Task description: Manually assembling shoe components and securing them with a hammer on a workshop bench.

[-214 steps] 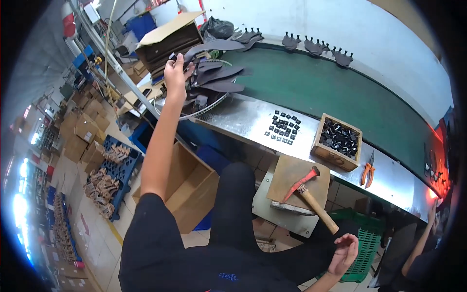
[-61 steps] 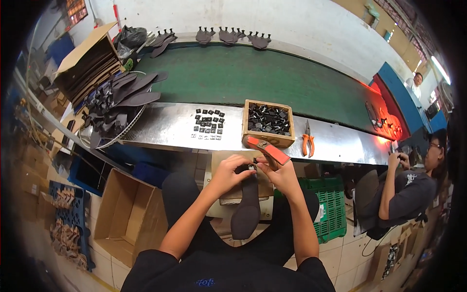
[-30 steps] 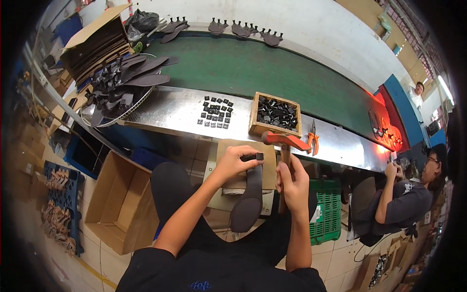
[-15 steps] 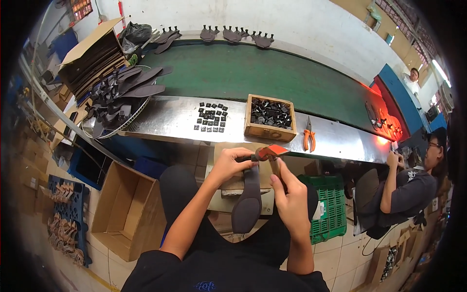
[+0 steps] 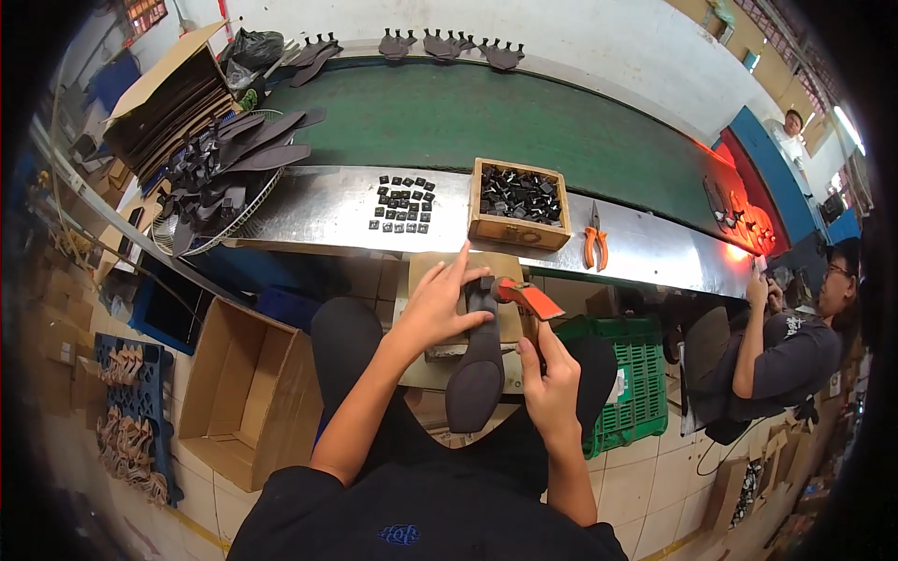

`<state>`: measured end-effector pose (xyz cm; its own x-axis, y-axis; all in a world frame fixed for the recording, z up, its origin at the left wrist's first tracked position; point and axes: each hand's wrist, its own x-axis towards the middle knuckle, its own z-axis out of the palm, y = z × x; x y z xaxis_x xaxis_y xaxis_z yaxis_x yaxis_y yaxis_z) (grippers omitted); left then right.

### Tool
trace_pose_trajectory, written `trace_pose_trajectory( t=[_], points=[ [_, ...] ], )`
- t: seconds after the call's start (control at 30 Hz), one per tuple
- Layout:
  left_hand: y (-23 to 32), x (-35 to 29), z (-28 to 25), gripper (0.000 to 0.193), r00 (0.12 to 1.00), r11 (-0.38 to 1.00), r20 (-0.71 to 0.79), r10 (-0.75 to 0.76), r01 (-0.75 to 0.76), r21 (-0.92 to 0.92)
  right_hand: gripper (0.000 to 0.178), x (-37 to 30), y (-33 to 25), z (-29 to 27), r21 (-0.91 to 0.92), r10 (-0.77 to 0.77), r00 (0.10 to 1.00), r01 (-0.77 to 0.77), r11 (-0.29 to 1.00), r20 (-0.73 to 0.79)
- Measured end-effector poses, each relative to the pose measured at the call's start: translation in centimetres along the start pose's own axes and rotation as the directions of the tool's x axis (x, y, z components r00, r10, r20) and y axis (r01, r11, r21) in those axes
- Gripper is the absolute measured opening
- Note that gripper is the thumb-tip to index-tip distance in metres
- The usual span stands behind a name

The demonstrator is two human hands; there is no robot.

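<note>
A dark shoe insole (image 5: 479,374) lies lengthwise on a small wooden board (image 5: 440,290) over my lap. My left hand (image 5: 438,307) presses down on the insole's upper end, its index finger raised. My right hand (image 5: 550,383) grips the handle of a hammer with a red head (image 5: 526,297). The red head rests on or just above the insole's top, next to my left fingers. On the steel shelf in front sit a wooden box of small black parts (image 5: 520,200) and a group of loose black square parts (image 5: 400,203).
Orange pliers (image 5: 595,245) lie on the steel shelf (image 5: 309,201). A wire basket of dark insoles (image 5: 217,178) stands at the left. A green conveyor belt (image 5: 486,117) runs behind. An open cardboard box (image 5: 245,393) and a green crate (image 5: 636,383) stand on the floor. A seated person (image 5: 776,346) works at right.
The hammer's head has come down from beside the wooden box onto the insole's top end. My left hand has stayed on the insole, its index finger now lifted.
</note>
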<state>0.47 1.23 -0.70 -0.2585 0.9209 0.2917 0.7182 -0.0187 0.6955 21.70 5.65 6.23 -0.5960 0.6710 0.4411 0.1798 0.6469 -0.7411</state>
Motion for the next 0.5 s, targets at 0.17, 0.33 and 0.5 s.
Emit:
trace_pose_trajectory(
  t=[0.17, 0.33, 0.5],
  points=[
    [0.5, -0.2, -0.3, 0.119, 0.998, 0.993, 0.036, -0.059, 0.055, 0.101, 0.029, 0.0, -2.3, -2.9, -0.086, -0.182, 0.973, 0.171, 0.982, -0.144],
    [0.7, 0.0, -0.2, 0.117, 0.999, 0.997, 0.022, -0.050, 0.049, 0.055, 0.027, 0.6, -4.7, -2.9, 0.047, -0.226, 0.930, 0.250, 0.967, -0.288],
    [-0.6, 0.2, -0.2, 0.117, 0.997, 0.995, 0.010, -0.079, 0.079, 0.062, 0.045, 1.4, -1.0, -0.1, -0.144, -0.214, 0.977, 0.215, 0.966, 0.020]
  ],
)
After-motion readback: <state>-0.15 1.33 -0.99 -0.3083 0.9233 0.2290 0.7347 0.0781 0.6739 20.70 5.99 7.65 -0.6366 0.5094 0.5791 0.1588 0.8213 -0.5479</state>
